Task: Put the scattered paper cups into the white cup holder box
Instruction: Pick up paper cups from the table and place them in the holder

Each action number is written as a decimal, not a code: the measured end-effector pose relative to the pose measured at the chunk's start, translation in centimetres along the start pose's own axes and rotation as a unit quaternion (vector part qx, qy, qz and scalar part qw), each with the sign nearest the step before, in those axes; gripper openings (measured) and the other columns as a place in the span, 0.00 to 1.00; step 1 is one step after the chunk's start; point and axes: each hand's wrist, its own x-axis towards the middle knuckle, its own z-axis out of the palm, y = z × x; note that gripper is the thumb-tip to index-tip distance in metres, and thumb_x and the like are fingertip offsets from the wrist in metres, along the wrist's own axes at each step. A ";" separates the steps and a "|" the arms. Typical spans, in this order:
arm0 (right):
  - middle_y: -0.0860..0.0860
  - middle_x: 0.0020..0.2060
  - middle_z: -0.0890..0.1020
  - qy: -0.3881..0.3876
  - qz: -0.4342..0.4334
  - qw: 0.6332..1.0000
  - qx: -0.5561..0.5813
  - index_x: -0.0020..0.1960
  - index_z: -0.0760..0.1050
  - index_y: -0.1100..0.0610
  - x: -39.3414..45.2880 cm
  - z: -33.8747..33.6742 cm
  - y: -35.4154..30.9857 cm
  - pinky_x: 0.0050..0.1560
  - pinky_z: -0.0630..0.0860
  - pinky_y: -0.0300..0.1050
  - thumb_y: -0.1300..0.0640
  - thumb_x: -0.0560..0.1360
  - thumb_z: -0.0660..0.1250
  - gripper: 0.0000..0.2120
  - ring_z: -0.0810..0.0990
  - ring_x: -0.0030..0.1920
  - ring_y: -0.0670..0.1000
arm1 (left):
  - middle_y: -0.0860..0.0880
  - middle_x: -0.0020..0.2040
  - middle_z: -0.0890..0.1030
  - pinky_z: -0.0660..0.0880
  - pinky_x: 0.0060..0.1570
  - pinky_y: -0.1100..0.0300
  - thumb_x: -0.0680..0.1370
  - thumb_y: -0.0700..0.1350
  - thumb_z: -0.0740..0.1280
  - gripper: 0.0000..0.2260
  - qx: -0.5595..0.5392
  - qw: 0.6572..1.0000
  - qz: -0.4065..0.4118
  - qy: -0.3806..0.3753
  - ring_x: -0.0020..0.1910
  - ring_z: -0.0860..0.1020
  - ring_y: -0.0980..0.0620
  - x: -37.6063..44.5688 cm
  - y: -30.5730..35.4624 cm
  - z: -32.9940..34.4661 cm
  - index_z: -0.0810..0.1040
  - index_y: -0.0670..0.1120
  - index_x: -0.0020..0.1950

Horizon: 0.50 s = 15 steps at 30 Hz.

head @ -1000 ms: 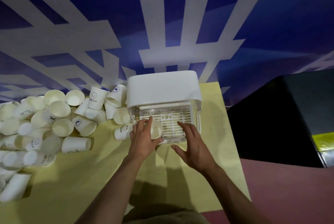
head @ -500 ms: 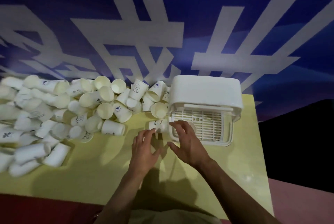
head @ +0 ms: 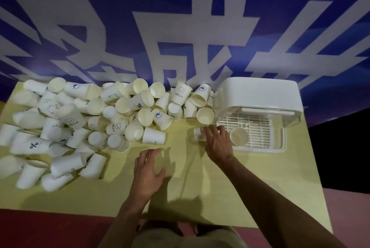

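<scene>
The white cup holder box (head: pixel 260 95) stands at the table's far right, its slotted tray (head: pixel 258 125) pulled out toward me. One paper cup (head: pixel 238 136) lies in the tray's front left corner. A large heap of scattered paper cups (head: pixel 96 119) covers the left and far middle of the yellow table. My right hand (head: pixel 217 141) sits just left of the tray, fingers curled over a blurred cup lying on its side (head: pixel 198 134). My left hand (head: pixel 148 169) hovers over bare tabletop with its fingers spread, holding nothing.
The yellow table (head: pixel 260 187) ends at a near edge in front of my lap and at a right edge past the box. A blue banner with large white characters (head: pixel 180 27) rises behind. A lone cup (head: pixel 153 136) lies ahead of my left hand.
My view has swung left, showing more of the heap. My right hand left the tray and moved left onto the lying cup. My left hand drew back toward me and to the left.
</scene>
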 end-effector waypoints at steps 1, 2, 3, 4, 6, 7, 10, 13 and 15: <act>0.57 0.58 0.79 -0.004 0.015 1.000 -0.018 0.66 0.74 0.57 0.1 0.2 -0.2 0.47 0.76 0.57 0.61 0.70 0.73 0.25 0.75 0.51 0.62 | 0.49 0.64 0.71 0.71 0.65 0.44 0.72 0.43 0.77 0.28 -0.002 1.000 0.002 -0.005 0.62 0.69 0.47 0.1 -0.6 -0.5 0.74 0.52 0.71; 0.56 0.57 0.80 -0.009 0.027 0.999 -0.039 0.66 0.74 0.57 0.2 0.4 -0.5 0.47 0.74 0.57 0.61 0.71 0.70 0.23 0.74 0.51 0.62 | 0.50 0.64 0.70 0.71 0.65 0.44 0.73 0.43 0.76 0.28 -0.003 1.000 0.006 -0.010 0.62 0.68 0.48 0.2 -1.2 -0.9 0.74 0.52 0.71; 0.56 0.55 0.80 -0.016 0.037 0.997 -0.063 0.65 0.74 0.57 0.2 0.6 -0.8 0.48 0.72 0.56 0.61 0.71 0.70 0.22 0.74 0.51 0.62 | 0.50 0.64 0.70 0.71 0.66 0.44 0.73 0.43 0.76 0.28 -0.003 1.000 0.012 -0.016 0.61 0.67 0.50 0.4 -1.8 -1.4 0.73 0.52 0.71; 0.56 0.54 0.79 -0.027 0.045 0.995 -0.083 0.64 0.74 0.56 0.3 0.9 -1.3 0.48 0.71 0.57 0.60 0.71 0.70 0.21 0.73 0.51 0.61 | 0.51 0.64 0.70 0.71 0.66 0.45 0.73 0.43 0.76 0.28 -0.002 1.000 0.017 -0.022 0.61 0.67 0.51 0.7 -2.4 -1.8 0.73 0.52 0.71; 0.56 0.53 0.78 -0.051 0.059 0.991 -0.105 0.61 0.75 0.55 0.2 1.1 -2.1 0.51 0.70 0.58 0.59 0.71 0.70 0.19 0.73 0.52 0.62 | 0.51 0.64 0.69 0.72 0.65 0.45 0.73 0.44 0.76 0.28 0.001 0.999 0.025 -0.039 0.62 0.68 0.50 1.3 -3.3 -2.5 0.73 0.53 0.72; 0.56 0.54 0.78 -0.062 0.065 0.990 -0.108 0.60 0.75 0.54 0.1 1.3 -2.5 0.53 0.71 0.59 0.58 0.71 0.70 0.18 0.73 0.54 0.62 | 0.51 0.64 0.70 0.73 0.64 0.45 0.73 0.44 0.76 0.27 0.002 0.998 0.030 -0.046 0.63 0.69 0.49 1.6 -3.8 -2.9 0.73 0.52 0.71; 0.55 0.58 0.79 -0.084 0.078 0.989 -0.096 0.64 0.73 0.55 -0.2 1.7 -3.4 0.58 0.70 0.61 0.56 0.74 0.68 0.18 0.72 0.59 0.62 | 0.52 0.64 0.69 0.76 0.62 0.45 0.74 0.45 0.76 0.27 -0.001 0.997 0.049 -0.066 0.63 0.70 0.48 2.5 -5.3 -3.4 0.73 0.53 0.71; 0.54 0.60 0.80 -0.072 0.083 0.991 -0.079 0.65 0.70 0.54 -1.3 2.3 -3.8 0.59 0.69 0.61 0.54 0.76 0.66 0.19 0.72 0.62 0.62 | 0.54 0.65 0.67 0.76 0.63 0.45 0.75 0.46 0.75 0.27 -0.004 0.994 0.060 -0.090 0.64 0.69 0.49 2.8 -6.2 -3.5 0.72 0.54 0.72; 0.54 0.60 0.80 -0.071 0.077 0.992 -0.066 0.66 0.71 0.54 -2.4 2.3 -4.1 0.58 0.69 0.61 0.50 0.73 0.70 0.23 0.73 0.61 0.61 | 0.55 0.65 0.66 0.76 0.64 0.45 0.76 0.45 0.74 0.26 -0.016 0.994 0.060 -0.095 0.65 0.68 0.50 2.9 -6.4 -3.2 0.72 0.54 0.72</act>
